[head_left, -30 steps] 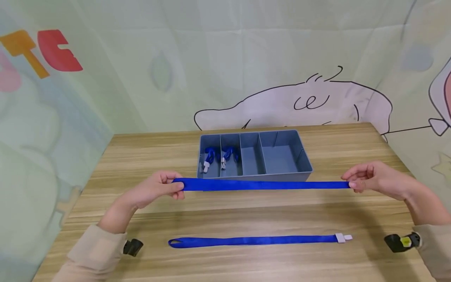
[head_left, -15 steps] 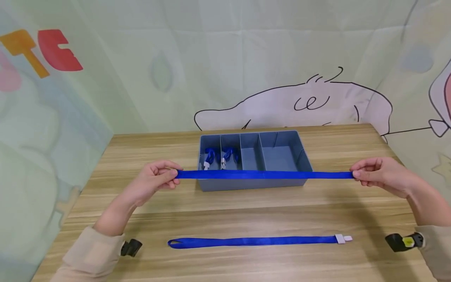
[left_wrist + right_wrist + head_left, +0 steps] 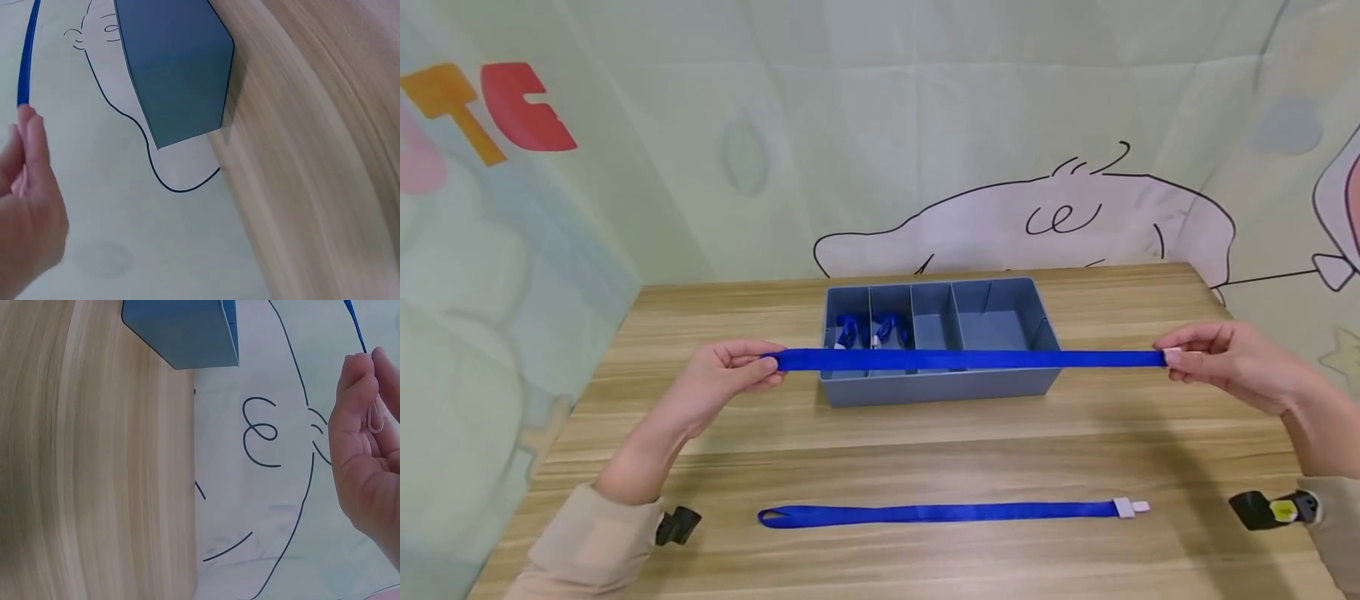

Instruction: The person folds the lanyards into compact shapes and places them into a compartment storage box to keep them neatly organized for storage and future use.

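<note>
A blue lanyard is stretched level between my two hands, overlapping the front of the box in the head view. My left hand pinches its left end between thumb and fingers. At the other end my right hand pinches it; in the right wrist view a pale loop pokes out beneath those fingers. Below, a second blue lanyard lies straight on the table, its loop to the left and its white clip to the right.
A grey-blue divided box stands toward the back of the wooden table. Bundled blue lanyards sit in its two left compartments. A printed cloth hangs behind the table. Each wrist wears a black camera mount.
Both hands have risen in the head view, carrying the lanyard from below the box up across its front rim. The right hand has also shifted right, and the strap is tauter.
</note>
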Demonstrator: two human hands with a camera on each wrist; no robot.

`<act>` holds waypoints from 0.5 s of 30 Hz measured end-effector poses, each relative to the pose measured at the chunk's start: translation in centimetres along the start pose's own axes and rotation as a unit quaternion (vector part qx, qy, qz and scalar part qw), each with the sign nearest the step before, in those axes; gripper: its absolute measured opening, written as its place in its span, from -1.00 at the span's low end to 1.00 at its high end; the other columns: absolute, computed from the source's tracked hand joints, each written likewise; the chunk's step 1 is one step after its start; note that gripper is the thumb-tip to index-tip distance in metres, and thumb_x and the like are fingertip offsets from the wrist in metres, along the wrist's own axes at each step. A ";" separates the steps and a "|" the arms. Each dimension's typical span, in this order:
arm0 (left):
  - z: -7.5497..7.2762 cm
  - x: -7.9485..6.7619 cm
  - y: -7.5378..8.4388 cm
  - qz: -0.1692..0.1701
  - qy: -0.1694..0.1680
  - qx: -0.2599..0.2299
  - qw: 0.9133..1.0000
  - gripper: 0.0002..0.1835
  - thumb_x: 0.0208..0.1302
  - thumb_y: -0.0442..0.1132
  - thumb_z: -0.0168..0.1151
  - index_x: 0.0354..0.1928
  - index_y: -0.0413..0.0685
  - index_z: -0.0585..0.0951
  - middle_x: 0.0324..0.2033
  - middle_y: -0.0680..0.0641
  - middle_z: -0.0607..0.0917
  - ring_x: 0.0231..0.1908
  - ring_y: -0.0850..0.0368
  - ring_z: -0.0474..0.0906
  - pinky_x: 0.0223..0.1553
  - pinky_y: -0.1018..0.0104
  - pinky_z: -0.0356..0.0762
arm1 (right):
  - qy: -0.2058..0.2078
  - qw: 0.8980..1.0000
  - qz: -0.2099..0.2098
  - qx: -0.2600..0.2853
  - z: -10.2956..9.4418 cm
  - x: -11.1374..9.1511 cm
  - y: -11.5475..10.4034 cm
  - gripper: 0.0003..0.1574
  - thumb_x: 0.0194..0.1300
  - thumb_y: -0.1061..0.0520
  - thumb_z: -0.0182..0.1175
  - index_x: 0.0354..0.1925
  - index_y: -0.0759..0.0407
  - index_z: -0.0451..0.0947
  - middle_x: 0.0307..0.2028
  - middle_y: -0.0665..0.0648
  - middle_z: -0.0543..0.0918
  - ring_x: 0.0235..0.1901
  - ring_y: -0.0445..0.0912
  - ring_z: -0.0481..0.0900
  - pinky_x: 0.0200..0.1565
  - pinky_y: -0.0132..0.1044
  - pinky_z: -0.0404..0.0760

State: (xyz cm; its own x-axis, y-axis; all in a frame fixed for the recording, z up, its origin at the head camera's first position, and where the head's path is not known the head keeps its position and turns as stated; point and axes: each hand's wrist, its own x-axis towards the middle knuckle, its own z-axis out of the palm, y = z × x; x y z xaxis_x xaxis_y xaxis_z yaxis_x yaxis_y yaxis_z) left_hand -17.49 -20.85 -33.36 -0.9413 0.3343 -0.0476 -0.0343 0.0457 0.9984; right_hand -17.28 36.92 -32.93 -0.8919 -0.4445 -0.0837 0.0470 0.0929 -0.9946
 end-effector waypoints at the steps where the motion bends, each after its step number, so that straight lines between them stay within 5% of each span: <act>1: 0.1 0.0 0.0 -0.003 0.015 0.022 1.000 -0.82 0.30 -0.38 0.12 -0.13 -0.29 0.63 -0.40 0.02 0.72 -0.34 0.24 0.66 -0.19 0.35 0.60 | 0.007 1.000 -0.002 -0.009 0.1 0.0 -0.1 -0.56 0.30 0.51 -0.06 -0.18 0.16 0.66 -0.38 0.08 0.68 -0.41 -0.16 0.63 -0.29 -0.38 0.63; 5: 0.6 0.1 0.2 -0.004 0.062 0.125 0.990 -0.67 0.35 -0.28 0.08 -0.08 -0.52 0.51 -0.41 0.00 0.71 -0.35 0.26 0.65 -0.20 0.37 0.60 | 0.046 0.998 -0.002 -0.053 0.3 0.1 -0.4 -0.56 0.30 0.50 -0.04 -0.18 0.11 0.66 -0.40 0.07 0.66 -0.40 -0.16 0.62 -0.28 -0.42 0.61; 10: 1.0 0.1 0.5 0.015 0.072 0.184 0.980 -0.67 0.40 -0.22 0.01 -0.16 -0.47 0.51 -0.32 -0.22 0.67 -0.32 0.16 0.64 -0.20 0.42 0.59 | 0.085 0.993 0.008 -0.080 0.5 0.2 -0.7 -0.59 0.29 0.47 0.00 -0.22 0.09 0.67 -0.43 0.06 0.66 -0.41 -0.17 0.61 -0.30 -0.43 0.61; 15: 1.2 -0.1 0.7 0.024 0.072 0.247 0.966 -0.59 0.43 -0.10 -0.05 -0.22 -0.38 0.55 -0.32 -0.22 0.66 -0.31 0.18 0.63 -0.19 0.44 0.58 | 0.105 0.990 0.003 -0.093 0.6 0.2 -0.9 -0.60 0.27 0.48 0.02 -0.25 0.08 0.68 -0.43 0.04 0.66 -0.43 -0.17 0.61 -0.32 -0.43 0.62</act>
State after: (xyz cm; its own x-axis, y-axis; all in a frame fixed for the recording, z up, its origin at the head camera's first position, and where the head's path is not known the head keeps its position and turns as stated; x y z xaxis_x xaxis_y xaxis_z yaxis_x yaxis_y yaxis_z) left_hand -17.03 -19.69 -32.66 -0.9757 0.2155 0.0390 0.1424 0.4893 0.8604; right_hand -17.21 36.17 -32.09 -0.9664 -0.2509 -0.0551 -0.0141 0.2662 -0.9638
